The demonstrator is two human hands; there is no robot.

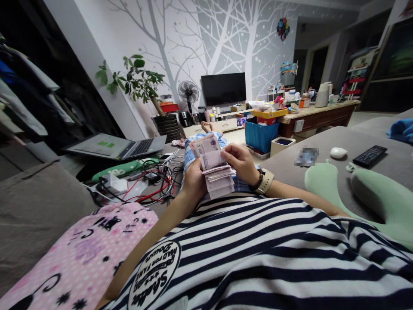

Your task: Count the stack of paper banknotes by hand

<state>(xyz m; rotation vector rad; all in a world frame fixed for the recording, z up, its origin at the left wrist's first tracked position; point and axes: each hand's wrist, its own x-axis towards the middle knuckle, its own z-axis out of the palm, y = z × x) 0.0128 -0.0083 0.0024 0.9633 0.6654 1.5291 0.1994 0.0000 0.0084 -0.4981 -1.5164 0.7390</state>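
Above my lap, a bundle of paper notes printed like banknotes is held between my hands. My left hand grips the bundle from its left side, thumb pressed on top. On the other side, my right hand pinches the right edge of an upper note between thumb and fingers. Several notes fan out toward my chest, their lower ends stepped one below another. Pinkish notes with printed figures show at the far end. The fine print is too small to read.
To the left lie an open laptop, tangled cables and a pink blanket. On the right, the grey sofa holds a remote, a white mouse and a green neck pillow. A cluttered table stands farther off.
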